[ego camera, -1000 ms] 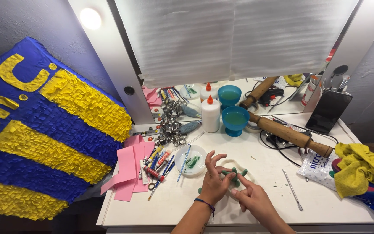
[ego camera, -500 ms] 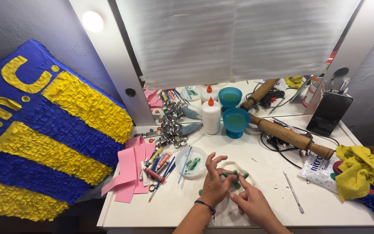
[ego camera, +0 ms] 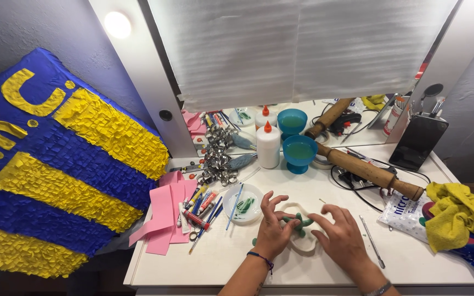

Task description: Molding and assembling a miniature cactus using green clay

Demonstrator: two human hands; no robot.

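Low in the frame's centre, your left hand (ego camera: 272,227) has stayed on the small green clay figure (ego camera: 298,223), fingers closed around it on the tabletop (ego camera: 215,257). Your right hand (ego camera: 340,235) has barely shifted, fingers spread open, empty, just beside it: shaping continues.
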